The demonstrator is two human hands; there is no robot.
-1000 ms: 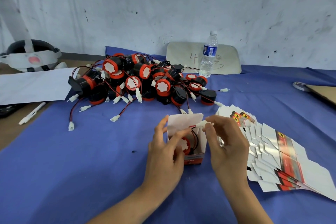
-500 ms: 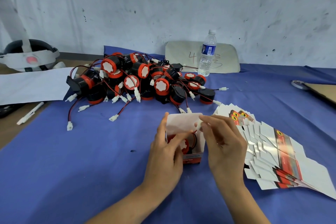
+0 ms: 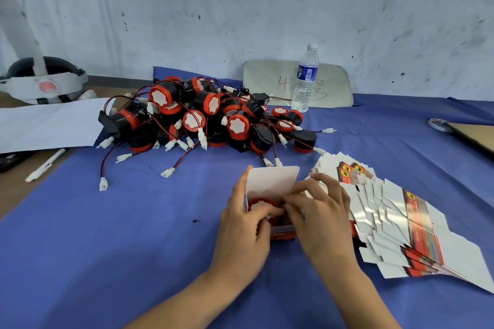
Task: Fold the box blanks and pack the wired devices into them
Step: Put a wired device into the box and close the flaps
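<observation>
One box (image 3: 272, 184) was folded, its lid up; both hands, left hand (image 3: 244, 224) and right hand (image 3: 318, 211), curled at its mouth, seemingly tucking a device (image 3: 260, 201) in, while a pile (image 3: 203, 117) and blanks (image 3: 395, 216) waited.

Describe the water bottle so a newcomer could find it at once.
Start at the blue cloth covering the table and follow it to the far edge by the wall. There the water bottle stands upright in front of a pale leaning board, right of the device pile. It is the only clear, tall thing there.

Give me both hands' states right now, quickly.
Left hand: grips the open box, thumb up its left side.
Right hand: fingertips curled into the box's mouth; whether it pinches anything cannot be told.
</observation>
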